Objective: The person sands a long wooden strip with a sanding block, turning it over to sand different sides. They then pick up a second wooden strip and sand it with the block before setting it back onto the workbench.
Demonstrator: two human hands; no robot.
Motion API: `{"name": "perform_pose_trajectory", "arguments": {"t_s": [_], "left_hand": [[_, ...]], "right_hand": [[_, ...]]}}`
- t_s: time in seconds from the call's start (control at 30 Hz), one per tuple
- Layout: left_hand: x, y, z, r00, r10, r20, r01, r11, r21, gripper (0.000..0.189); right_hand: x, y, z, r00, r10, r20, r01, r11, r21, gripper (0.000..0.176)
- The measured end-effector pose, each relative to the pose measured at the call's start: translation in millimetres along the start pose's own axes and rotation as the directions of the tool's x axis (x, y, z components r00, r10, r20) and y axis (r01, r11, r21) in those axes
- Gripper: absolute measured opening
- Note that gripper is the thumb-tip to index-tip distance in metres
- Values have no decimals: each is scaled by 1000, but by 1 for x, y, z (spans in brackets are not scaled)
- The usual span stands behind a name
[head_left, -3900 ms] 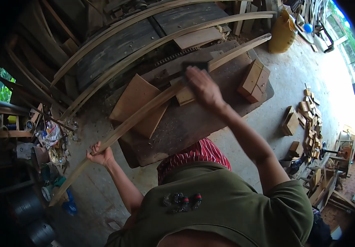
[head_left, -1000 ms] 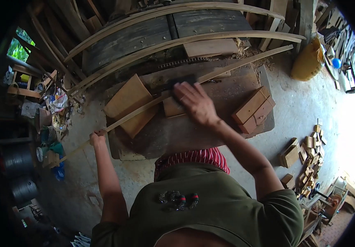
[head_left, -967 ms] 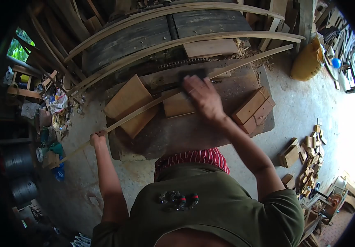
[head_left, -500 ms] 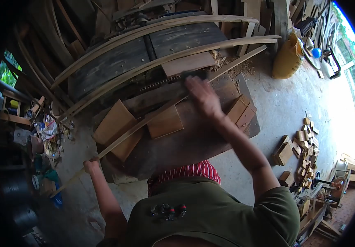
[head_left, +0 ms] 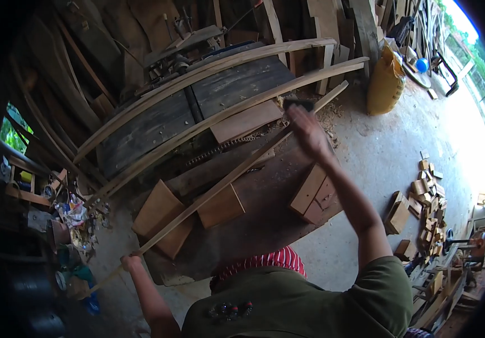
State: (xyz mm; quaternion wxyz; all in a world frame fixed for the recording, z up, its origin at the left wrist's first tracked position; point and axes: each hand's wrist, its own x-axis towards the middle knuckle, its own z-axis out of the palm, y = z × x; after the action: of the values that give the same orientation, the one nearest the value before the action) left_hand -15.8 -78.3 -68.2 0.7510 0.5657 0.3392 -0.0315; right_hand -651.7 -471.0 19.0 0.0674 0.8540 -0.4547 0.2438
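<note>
A long, thin wooden strip [head_left: 214, 191] runs slantwise across the workbench [head_left: 253, 219]. My left hand [head_left: 131, 261] is closed around its lower part, and the strip's end sticks out beyond the fist. Near the strip's far end is my right hand [head_left: 310, 135], slightly blurred, its fingers on a dark flat block [head_left: 298, 105] lying over the strip. Below the strip are a wide angled wooden piece [head_left: 161, 211] and a smaller wooden block [head_left: 222, 207]. More wooden blocks [head_left: 313, 194] sit at the bench's right side, near my right forearm.
Two long curved wooden pieces [head_left: 242, 118] lie across a dark machine table [head_left: 152, 124] behind the bench. A yellow sack [head_left: 386, 84] stands on the floor at upper right. Wood offcuts [head_left: 422, 197] are heaped at right. Boards lean at the back; clutter lines the left.
My right hand and the dark block have slid up and right along the strip towards its far end. My left hand keeps its grip. The view has shifted and tilted a little.
</note>
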Motion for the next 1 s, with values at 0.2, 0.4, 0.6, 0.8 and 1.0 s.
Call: {"name": "perform_pose_trajectory", "arguments": {"t_s": [0.2, 0.4, 0.6, 0.8, 1.0], "left_hand": [[12, -2, 1, 996, 83, -33, -82, 996, 31, 32], [4, 2, -2, 995, 102, -15, -100, 991, 91, 36], [3, 4, -4, 996, 87, 11, -87, 985, 149, 31], [21, -1, -12, 989, 145, 1, -144, 986, 82, 32], [-11, 4, -10, 994, 103, 33, -106, 988, 112, 22]], "right_hand": [[20, 85, 13, 934, 297, -197, -310, 950, -40, 48], [-2, 14, -3, 990, 106, -92, -101, 993, 64, 48], [19, 156, 15, 867, 469, -169, -487, 869, -86, 48], [-3, 67, 3, 952, 242, -187, -252, 967, -34, 45], [12, 133, 6, 948, 266, -174, -273, 962, -21, 44]]}}
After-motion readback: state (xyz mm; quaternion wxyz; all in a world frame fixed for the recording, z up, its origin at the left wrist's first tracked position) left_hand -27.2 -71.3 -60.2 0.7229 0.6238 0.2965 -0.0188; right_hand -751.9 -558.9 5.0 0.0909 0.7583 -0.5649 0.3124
